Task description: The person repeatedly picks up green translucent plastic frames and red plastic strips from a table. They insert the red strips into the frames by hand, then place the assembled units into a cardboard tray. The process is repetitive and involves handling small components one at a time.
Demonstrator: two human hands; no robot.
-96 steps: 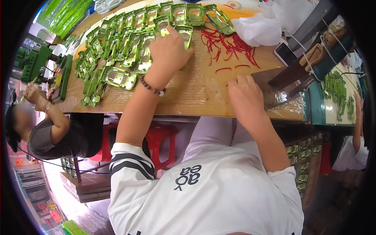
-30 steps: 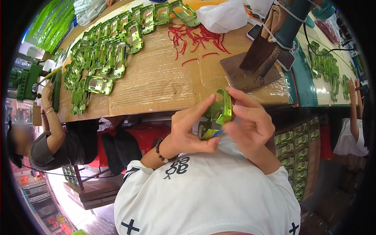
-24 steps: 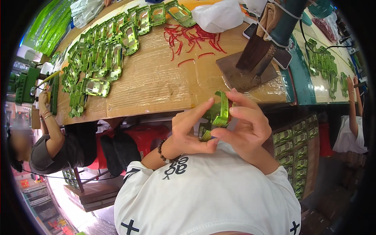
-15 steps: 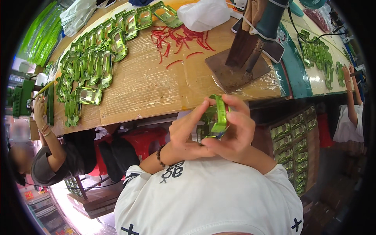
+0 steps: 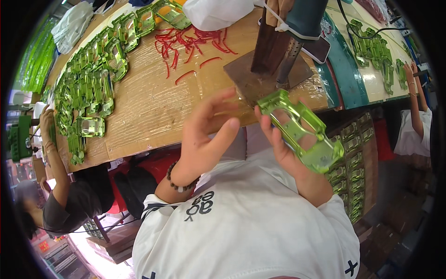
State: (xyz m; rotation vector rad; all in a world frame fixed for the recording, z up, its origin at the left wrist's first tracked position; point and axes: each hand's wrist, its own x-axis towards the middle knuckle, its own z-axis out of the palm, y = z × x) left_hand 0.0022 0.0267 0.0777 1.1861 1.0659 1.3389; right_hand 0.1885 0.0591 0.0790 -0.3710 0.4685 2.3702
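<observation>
A shiny green plastic frame [image 5: 299, 118], shaped like a toy car body with cut-out windows, is in my right hand [image 5: 292, 160]. Its near end tilts down to the right over my lap, and the fingers grip its left side. My left hand [image 5: 202, 135] is off the frame, a little to its left, with fingers spread and nothing in them. Just beyond the frame stands a brown metal plate [image 5: 239, 76] under a dark green tool [image 5: 304, 18] with a perforated metal nozzle.
Many similar green frames [image 5: 86, 88] are heaped on the table's left. Thin red strips [image 5: 186, 46] lie mid-table near a white bag [image 5: 216, 14]. A rack of green frames [image 5: 341, 174] stands at my right. Other people's arms [image 5: 58, 162] work on both sides.
My left hand has let go of the green frame and moved left, opening. My right hand has brought the frame rightward and turned its broad face up. The view has shifted slightly right.
</observation>
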